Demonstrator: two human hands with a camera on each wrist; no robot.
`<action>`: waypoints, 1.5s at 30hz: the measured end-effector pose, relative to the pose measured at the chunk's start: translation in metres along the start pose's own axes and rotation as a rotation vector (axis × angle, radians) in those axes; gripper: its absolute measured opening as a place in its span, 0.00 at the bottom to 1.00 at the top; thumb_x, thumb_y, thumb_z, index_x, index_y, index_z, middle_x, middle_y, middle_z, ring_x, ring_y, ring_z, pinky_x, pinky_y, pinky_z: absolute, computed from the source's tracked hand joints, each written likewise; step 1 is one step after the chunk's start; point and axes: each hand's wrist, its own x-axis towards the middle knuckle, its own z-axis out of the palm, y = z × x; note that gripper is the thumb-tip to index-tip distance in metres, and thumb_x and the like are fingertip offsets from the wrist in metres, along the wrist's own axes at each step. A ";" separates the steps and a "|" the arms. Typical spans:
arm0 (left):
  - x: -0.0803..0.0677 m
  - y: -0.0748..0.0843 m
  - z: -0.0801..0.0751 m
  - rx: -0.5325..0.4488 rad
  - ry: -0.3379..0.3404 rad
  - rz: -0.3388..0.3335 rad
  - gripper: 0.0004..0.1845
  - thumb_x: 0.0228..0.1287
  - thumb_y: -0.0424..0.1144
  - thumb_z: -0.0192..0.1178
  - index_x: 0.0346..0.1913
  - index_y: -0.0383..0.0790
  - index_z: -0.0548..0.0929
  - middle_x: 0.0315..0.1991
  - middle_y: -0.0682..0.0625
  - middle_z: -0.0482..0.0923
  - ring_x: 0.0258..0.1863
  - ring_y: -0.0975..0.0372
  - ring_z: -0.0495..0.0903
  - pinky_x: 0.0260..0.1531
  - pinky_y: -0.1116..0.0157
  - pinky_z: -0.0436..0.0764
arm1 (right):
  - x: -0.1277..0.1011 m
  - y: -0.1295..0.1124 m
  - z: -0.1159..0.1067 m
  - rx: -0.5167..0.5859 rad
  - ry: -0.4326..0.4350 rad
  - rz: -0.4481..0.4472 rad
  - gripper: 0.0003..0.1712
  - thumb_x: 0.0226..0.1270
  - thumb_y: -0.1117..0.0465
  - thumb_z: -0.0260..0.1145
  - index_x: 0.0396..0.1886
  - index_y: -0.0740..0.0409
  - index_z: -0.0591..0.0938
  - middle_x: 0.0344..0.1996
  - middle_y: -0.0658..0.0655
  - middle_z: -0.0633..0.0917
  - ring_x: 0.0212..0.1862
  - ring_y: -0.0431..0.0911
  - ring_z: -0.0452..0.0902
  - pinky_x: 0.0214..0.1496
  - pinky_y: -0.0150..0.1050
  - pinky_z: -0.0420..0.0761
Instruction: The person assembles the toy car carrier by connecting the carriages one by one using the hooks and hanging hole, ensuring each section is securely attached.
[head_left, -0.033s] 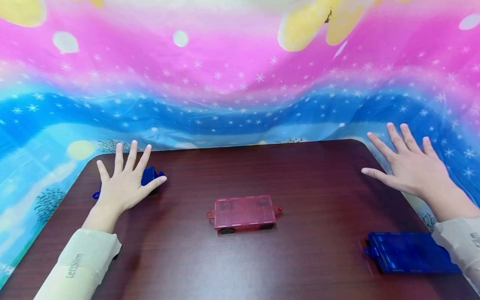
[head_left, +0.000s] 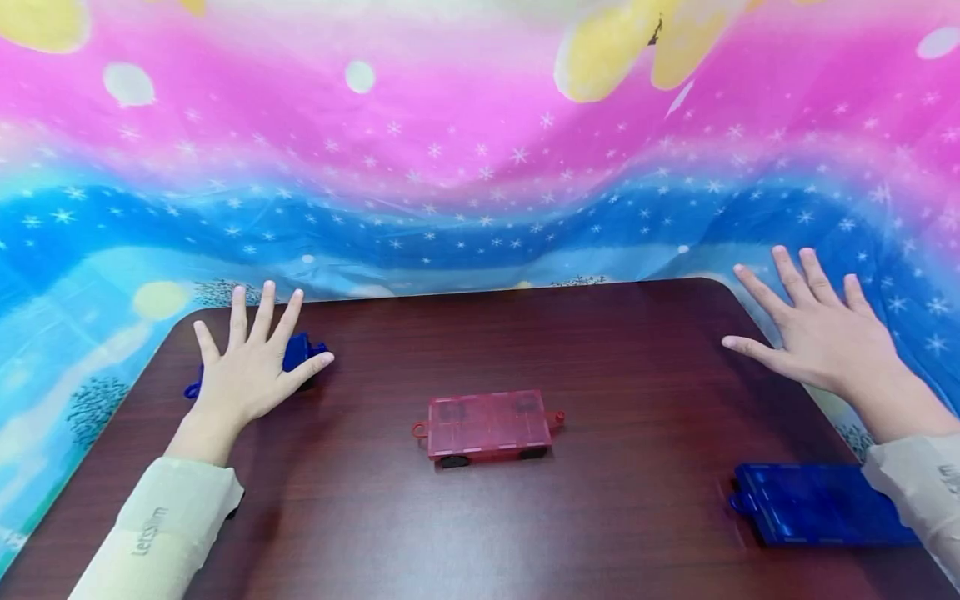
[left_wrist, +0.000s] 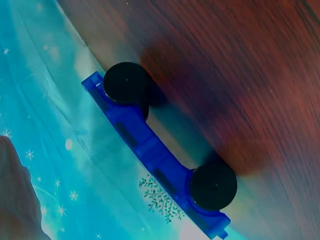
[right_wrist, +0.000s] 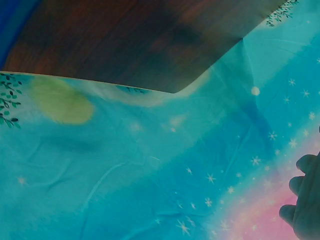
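Note:
My left hand is open with its fingers spread, above a small blue wheeled piece at the table's far left; whether it touches the piece I cannot tell. The left wrist view shows this blue wheeled piece with two black wheels, and no hand. My right hand is open too, fingers spread over the table's far right corner and holding nothing. Only its fingertips show in the right wrist view. A pink flat wheeled piece sits in the middle of the table.
The dark wooden table has rounded far corners, and one table corner shows in the right wrist view. A blue flat piece lies near the front right, partly under my right sleeve. A colourful starry cloth hangs behind.

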 end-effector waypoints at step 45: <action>-0.024 0.068 -0.008 -0.026 0.078 0.239 0.52 0.50 0.75 0.48 0.73 0.62 0.37 0.74 0.57 0.26 0.72 0.54 0.23 0.63 0.38 0.26 | -0.086 -0.002 0.010 0.159 -0.069 -0.059 0.58 0.53 0.35 0.63 0.74 0.39 0.38 0.72 0.47 0.29 0.70 0.44 0.13 0.57 0.53 0.08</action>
